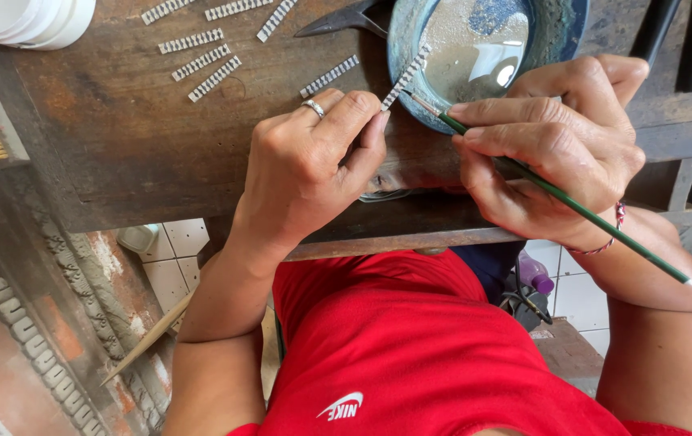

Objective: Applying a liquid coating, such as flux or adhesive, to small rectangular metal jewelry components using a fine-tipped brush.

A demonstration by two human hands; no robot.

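Observation:
My left hand (313,161), with a silver ring on one finger, pinches a thin silver patterned strip (406,77) by its lower end. The strip slants up over the rim of a blue-green bowl (401,48) that holds pale liquid. My right hand (551,141) grips a slim green brush (572,202) like a pen. The brush's fine tip touches the strip near my left fingertips. Both hands rest on a worn dark wooden bench (136,153).
Several more silver strips (204,60) lie on the bench at the upper left, one strip (330,77) beside the bowl. Dark metal pliers (338,20) lie by the bowl. A white container (31,20) sits top left. Carved ornate woodwork (31,323) stands at left.

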